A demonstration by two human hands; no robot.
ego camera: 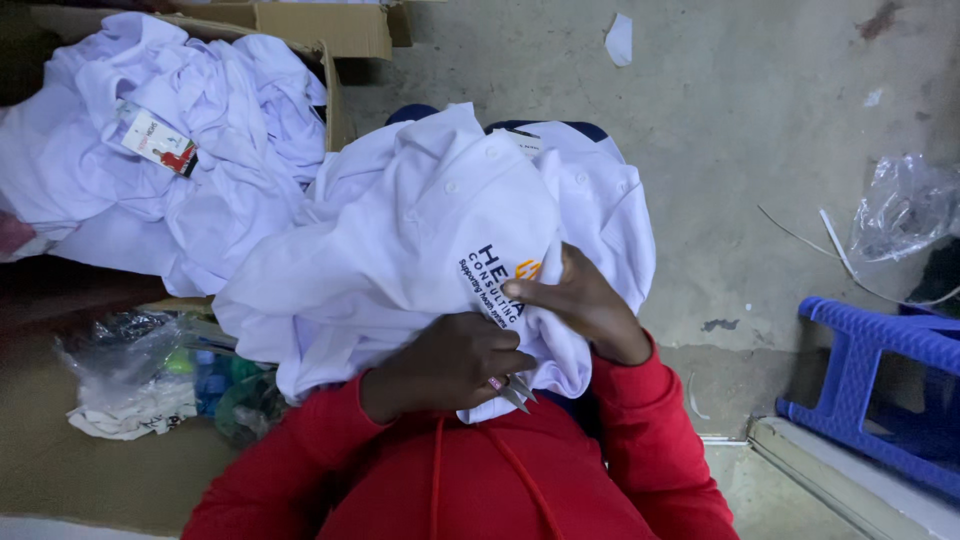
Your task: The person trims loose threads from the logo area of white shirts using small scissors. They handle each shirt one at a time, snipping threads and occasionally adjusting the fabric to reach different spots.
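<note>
My left hand [445, 365] is closed around a small pair of metal snips [515, 392] whose points stick out toward four o'clock, and my right hand [585, 305] pinches the white polo shirt [420, 230] bunched on my lap, thumb lying on its printed chest patch. I judge the risk to be those points nicking the cloth they touch, or my right fingers at two o'clock from them, if the fabric slips. I count one shirt in hand, one pair of snips, one cardboard box [335, 30] of heaped white shirts [150, 150] at ten o'clock, one blue plastic stool [880, 350] at three o'clock, and two crumpled clear bags, one [130, 370] at eight o'clock and one [905, 205] at two.
</note>
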